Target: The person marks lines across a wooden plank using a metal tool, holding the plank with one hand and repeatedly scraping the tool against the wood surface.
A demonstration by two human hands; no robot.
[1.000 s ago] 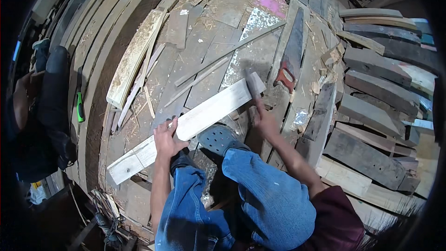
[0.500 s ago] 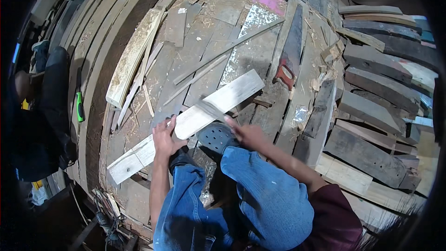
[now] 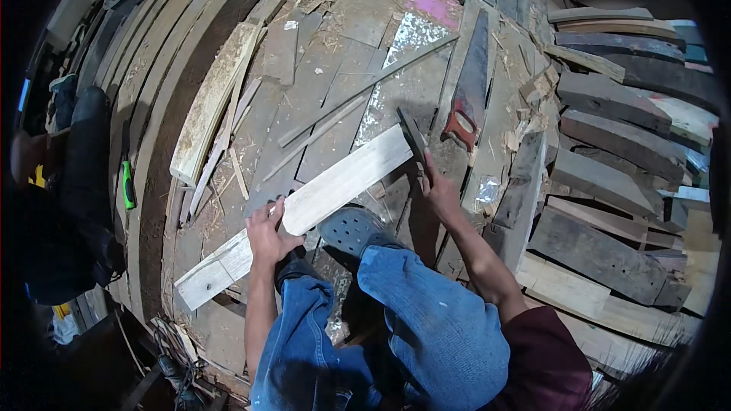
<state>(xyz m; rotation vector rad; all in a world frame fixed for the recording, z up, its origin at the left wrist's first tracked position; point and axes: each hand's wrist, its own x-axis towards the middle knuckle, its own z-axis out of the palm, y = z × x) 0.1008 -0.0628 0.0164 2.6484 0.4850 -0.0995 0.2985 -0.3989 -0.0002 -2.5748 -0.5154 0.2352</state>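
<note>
Some work seems done, some remaining: left hand [image 3: 266,236] has fingers clamped on the board [image 3: 346,183], right hand [image 3: 442,195] on the blade [image 3: 412,135].

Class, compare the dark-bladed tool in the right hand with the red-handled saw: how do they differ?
The dark-bladed tool is held in the right hand, while the saw lies untouched on the planks. The saw looks longer and broader than the dark-bladed tool. The tool slants toward the upper left of the picture; the saw slants slightly toward the upper right. Both are dark-bladed and longer than wide.
</note>
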